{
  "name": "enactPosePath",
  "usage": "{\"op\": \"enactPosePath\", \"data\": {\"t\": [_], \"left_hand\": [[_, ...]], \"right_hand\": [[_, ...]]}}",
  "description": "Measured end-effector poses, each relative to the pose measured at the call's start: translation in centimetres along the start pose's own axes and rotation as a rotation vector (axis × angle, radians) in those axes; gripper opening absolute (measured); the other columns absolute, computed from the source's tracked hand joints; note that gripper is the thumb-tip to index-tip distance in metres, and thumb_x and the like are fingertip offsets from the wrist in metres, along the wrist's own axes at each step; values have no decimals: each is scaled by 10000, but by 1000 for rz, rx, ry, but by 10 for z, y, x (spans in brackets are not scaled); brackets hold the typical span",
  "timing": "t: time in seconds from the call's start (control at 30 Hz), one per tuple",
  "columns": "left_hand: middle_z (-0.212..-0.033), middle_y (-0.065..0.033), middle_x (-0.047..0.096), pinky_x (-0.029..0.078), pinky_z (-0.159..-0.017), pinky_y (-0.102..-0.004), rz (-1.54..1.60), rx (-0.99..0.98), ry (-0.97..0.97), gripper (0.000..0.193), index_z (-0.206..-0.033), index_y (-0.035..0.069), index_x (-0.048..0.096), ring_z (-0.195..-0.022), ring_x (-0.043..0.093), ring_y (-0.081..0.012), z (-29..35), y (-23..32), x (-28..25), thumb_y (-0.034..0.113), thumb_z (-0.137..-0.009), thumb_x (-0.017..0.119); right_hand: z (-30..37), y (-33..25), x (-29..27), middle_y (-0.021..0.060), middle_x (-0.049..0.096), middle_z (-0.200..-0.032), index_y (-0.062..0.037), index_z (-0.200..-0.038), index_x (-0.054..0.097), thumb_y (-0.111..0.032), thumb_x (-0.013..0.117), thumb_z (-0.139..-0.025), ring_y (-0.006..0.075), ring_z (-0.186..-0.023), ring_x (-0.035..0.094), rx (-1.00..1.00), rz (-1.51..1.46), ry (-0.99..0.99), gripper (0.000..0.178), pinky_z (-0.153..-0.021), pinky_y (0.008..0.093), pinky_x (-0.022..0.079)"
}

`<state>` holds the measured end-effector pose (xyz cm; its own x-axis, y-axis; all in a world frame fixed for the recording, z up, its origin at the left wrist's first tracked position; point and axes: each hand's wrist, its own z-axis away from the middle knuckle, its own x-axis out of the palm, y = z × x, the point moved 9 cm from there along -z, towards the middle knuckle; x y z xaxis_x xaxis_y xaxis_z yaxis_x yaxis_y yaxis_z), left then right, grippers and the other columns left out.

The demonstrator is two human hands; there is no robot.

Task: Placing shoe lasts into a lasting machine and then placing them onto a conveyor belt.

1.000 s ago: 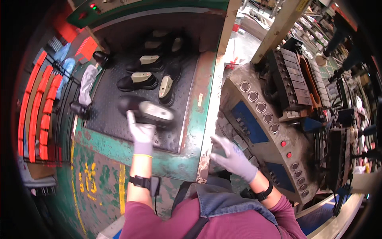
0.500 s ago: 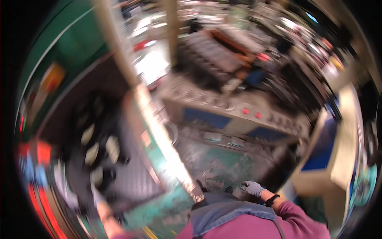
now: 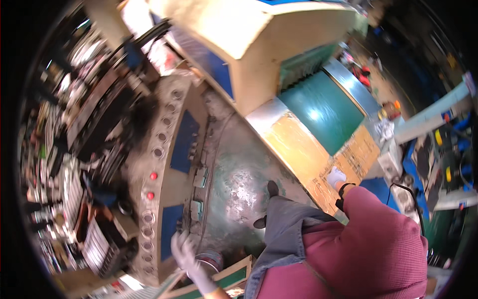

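My left hand [image 3: 185, 250], in a pale glove, hangs in the air with fingers spread and nothing in it. It is just off the lower end of a grey control panel [image 3: 155, 149] with red buttons and blue plates. My right hand [image 3: 336, 176], also gloved and with a black wrist strap, rests flat on an orange-brown board [image 3: 304, 155] to my right and holds nothing. My maroon sleeve hides most of that forearm.
Below me is a worn green floor [image 3: 238, 185] with my dark shoes [image 3: 272, 189] on it. A round tin [image 3: 211, 259] stands near my left hand. A green sheet [image 3: 323, 107] and a big beige housing [image 3: 249, 35] lie beyond the board. Cluttered racks fill the left.
The view has swung right, away from the tray of black soles. My left hand has left the soles and hangs free; my right hand has moved onto the orange-brown board.
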<state>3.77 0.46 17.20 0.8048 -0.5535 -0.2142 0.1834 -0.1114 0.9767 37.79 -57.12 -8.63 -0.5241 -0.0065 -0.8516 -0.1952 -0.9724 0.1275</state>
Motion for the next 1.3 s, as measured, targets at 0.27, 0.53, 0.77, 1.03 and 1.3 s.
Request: {"op": "enactPosePath", "data": {"t": [0.27,0.53,0.77,1.03,1.3], "left_hand": [[-1223,-132,657,455,-1009,-315,-185,-13,-1042,339,-1249,-22,606,-1166,600,-183,-47,-30,467,187,-983,585],[-1242,-212,598,452,-1012,-378,-176,208,-1079,460,-1264,-17,568,-1157,587,-316,-150,-90,796,232,-883,634],[-1293,-197,622,472,-969,-387,-748,331,-584,539,-1243,-28,623,-1147,590,-321,-355,-99,919,394,-907,608],[-1297,-192,621,472,-971,-391,-907,256,-607,552,-1243,-23,625,-1153,589,-319,-407,-128,965,419,-914,596],[-1302,-187,620,471,-973,-394,-891,227,-633,565,-1244,-18,628,-1159,587,-318,-423,-153,958,445,-921,584]], "right_hand": [[-50,147,5,216,416,-1496,-22,-1476,359,-291,563,-891,358,-1373,421,385,-389,206,675,-1113,423,354],[-167,137,-28,199,395,-1512,-13,-1465,371,-294,561,-923,347,-1417,340,203,-395,639,639,-1151,490,250],[-179,129,-33,203,338,-1550,-10,-1485,347,-281,537,-915,359,-1437,306,309,-384,548,660,-1155,500,232],[-183,137,-20,226,326,-1552,5,-1480,351,-263,483,-919,400,-1448,270,270,-406,511,636,-1170,522,170],[-181,138,-15,256,335,-1533,34,-1458,373,-277,463,-914,425,-1439,267,260,-438,469,633,-1169,539,151]]}}
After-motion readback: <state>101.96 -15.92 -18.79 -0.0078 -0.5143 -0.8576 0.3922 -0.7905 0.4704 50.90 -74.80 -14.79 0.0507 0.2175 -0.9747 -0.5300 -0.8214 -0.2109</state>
